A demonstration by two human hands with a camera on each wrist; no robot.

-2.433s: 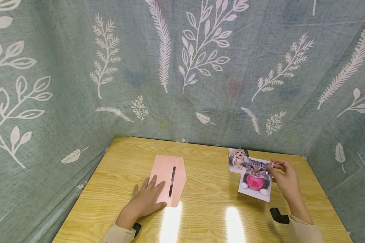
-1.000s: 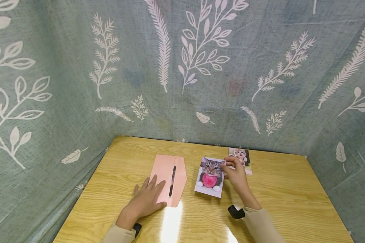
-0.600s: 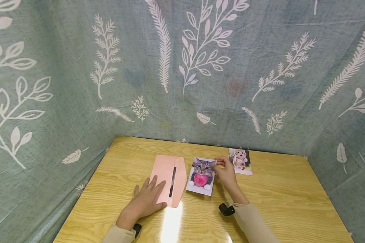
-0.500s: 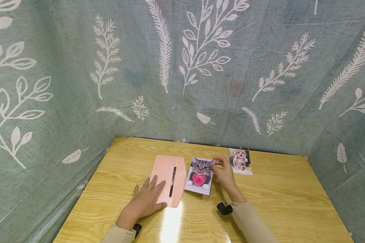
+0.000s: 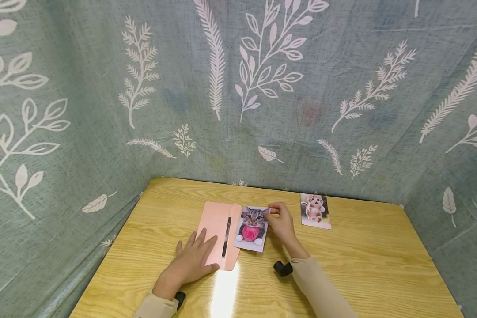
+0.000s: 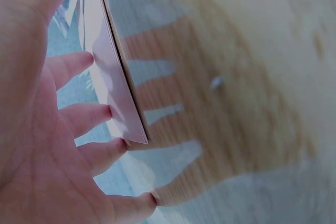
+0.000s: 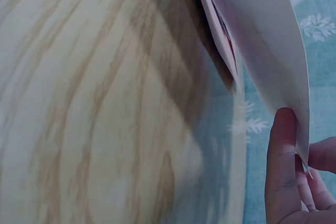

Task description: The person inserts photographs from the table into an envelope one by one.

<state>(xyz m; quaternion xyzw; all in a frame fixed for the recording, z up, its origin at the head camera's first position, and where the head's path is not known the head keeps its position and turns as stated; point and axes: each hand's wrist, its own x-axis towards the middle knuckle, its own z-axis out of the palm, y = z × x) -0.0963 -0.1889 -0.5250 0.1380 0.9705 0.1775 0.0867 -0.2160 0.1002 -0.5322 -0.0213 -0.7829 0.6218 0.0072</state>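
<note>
Head view: my right hand (image 5: pixel 281 223) pinches a rectangular white paper photo card of a grey cat (image 5: pixel 251 229) at its nine o'clock, above a pink paper envelope's (image 5: pixel 214 221) flap (image 5: pixel 232 258); both long axes run roughly twelve-to-six. Left wrist: my nearer left hand (image 6: pixel 63 124) touches the envelope, fingers spread. Right wrist: card's edge gripped.

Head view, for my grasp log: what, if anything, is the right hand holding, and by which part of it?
The grey cat photo, pinched by the right hand near its upper right corner in that view.
</note>
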